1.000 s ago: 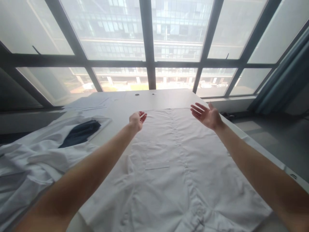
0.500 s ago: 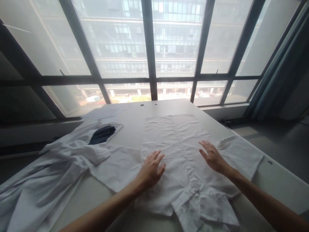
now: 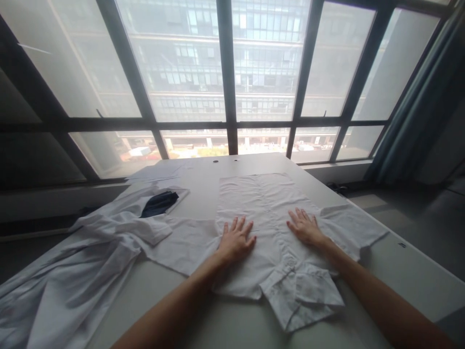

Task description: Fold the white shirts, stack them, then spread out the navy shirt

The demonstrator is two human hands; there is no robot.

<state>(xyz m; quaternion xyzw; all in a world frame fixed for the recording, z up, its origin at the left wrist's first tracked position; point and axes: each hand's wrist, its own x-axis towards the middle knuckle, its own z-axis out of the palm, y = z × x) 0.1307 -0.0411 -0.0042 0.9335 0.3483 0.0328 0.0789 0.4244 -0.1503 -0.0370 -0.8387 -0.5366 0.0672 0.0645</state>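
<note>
A white collared shirt (image 3: 261, 198) lies front up on the white table, its collar (image 3: 301, 293) toward me and its hem toward the window. Wrinkles run down the middle along the button placket. My left hand (image 3: 237, 240) rests flat on the left side of the shirt, fingers spread. On the right side, my right hand (image 3: 305, 227) lies palm down with its fingers apart. One sleeve (image 3: 352, 225) stretches out to the right, past my right wrist. The other sleeve (image 3: 185, 242) reaches left toward a heap of white cloth.
Crumpled white cloth (image 3: 90, 261) covers the table's left side, with a dark folded cloth (image 3: 160, 202) beside it. Flat white sheets (image 3: 154, 172) lie at the back left. The table (image 3: 203, 169) ends near a large window. A curtain (image 3: 410, 111) hangs at the right.
Both hands have come down flatter onto the shirt, the right one shifting left. The collar end has moved slightly away from me, and the right sleeve lies flatter.
</note>
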